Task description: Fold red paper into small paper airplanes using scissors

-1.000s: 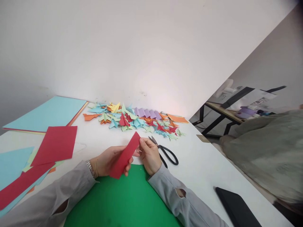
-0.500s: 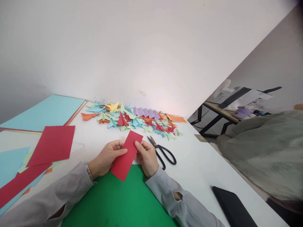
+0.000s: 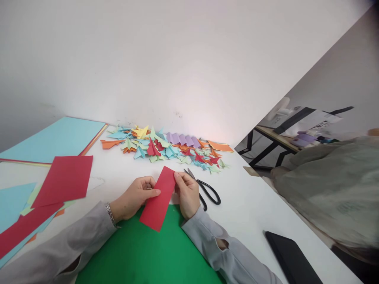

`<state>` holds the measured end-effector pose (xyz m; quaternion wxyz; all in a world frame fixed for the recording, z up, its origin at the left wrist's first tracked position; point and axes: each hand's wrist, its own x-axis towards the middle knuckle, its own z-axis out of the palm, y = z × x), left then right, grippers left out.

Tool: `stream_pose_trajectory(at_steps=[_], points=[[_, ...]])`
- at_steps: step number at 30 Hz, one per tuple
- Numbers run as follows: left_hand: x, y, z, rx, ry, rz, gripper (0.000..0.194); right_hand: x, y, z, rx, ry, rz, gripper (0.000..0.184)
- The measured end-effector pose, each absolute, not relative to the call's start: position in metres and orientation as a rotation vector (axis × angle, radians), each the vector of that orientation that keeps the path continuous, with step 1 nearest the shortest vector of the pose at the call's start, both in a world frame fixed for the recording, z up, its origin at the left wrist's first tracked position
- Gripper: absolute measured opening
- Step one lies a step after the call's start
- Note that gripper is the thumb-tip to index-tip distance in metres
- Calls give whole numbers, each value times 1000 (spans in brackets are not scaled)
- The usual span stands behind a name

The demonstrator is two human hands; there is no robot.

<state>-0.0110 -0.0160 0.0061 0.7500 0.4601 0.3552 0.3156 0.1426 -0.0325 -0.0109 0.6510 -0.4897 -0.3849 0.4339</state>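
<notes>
Right thumb had shifted up to the red paper strip [image 3: 158,199]'s top right corner since the earlier frame; strip's lower end had dropped slightly. Green mat [image 3: 148,260] lay nearest. Strip was held over the mat's far edge, pinched by both hands: left hand [image 3: 132,199] with thumb on its face, right hand [image 3: 189,196] at the corner. Black-handled scissors [image 3: 211,192] lay just beside the right hand. Folded paper pieces [image 3: 154,148] were heaped beyond, near the white wall [image 3: 166,63].

holding a red paper strip [image 3: 159,201] with left hand [image 3: 134,199] and right hand [image 3: 188,197], partly over a green sheet [image 3: 148,256], near scissors [image 3: 211,192].
</notes>
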Motion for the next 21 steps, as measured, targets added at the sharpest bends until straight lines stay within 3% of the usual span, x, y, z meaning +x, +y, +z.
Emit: stream_pose_trajectory(at_steps=[15,21], points=[[-12,-12,0,950,836,969,37,134,-43,-10,-1088,-1332,1386,37],[-15,-4,4,965,839,993,37,146,-32,-10,-1126,-838,1297,33]])
